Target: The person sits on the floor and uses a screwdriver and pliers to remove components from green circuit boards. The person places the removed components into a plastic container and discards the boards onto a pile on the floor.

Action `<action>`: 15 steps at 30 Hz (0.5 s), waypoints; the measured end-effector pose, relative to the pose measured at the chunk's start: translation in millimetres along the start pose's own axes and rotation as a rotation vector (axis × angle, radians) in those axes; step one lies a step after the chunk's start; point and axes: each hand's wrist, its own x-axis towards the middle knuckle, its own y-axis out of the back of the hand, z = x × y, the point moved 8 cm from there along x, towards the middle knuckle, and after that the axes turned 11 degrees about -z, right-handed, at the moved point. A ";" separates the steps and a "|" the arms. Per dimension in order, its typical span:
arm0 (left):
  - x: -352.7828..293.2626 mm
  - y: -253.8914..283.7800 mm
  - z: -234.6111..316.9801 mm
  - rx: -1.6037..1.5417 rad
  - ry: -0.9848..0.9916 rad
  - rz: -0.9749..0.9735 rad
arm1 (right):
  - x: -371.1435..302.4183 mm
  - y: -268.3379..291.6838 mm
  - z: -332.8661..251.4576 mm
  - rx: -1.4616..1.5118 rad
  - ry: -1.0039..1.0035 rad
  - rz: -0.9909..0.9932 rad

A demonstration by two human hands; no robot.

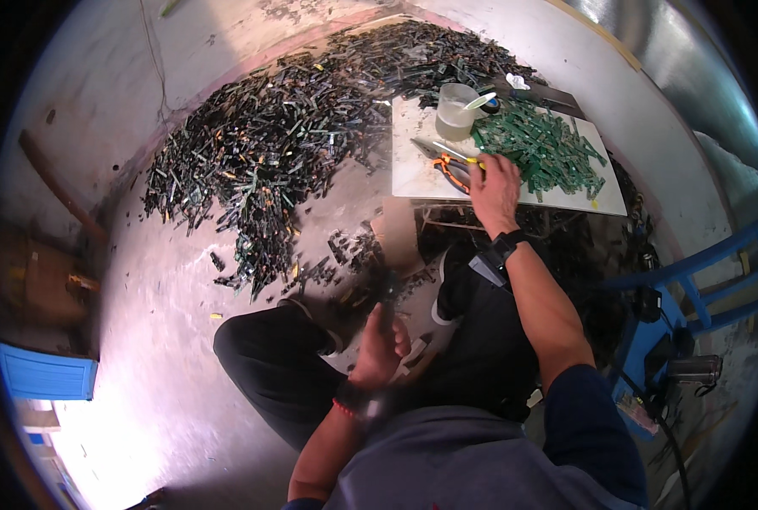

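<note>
My right hand [495, 194] reaches over a low white board [409, 174], fingers closed round the yellow handle of a screwdriver [454, 152]. Just beside it lie pliers [449, 172] with orange-and-black handles. On the same board stands a translucent plastic cup [454, 126] of cloudy liquid, a white-and-green stick-like tool [481, 100] slanting at its rim. Right of the cup spreads a heap of green circuit-board strips [545, 151]. Above my lap my left hand [381, 347] is closed, with a dark, blurred piece [386, 302] seeming to stick out of it; its kind is unclear.
A large pile of dark strips [260, 161] covers the floor along the far wall. Brown cardboard [398, 236] leans near the board's front edge. At right stands a blue chair [693, 280] with a cable; a blue box [46, 371] is at left.
</note>
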 end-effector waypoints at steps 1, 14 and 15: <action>-0.2 1.8 0.5 -0.011 0.002 0.014 | -1.9 -2.8 10.5 -0.051 -0.036 0.004; -1.2 9.5 6.2 -0.081 -0.020 -0.016 | -13.5 -3.8 -19.9 -0.115 0.182 -0.095; -1.7 9.7 7.0 -0.084 -0.019 -0.018 | -13.3 -7.8 -21.4 -0.123 0.157 -0.131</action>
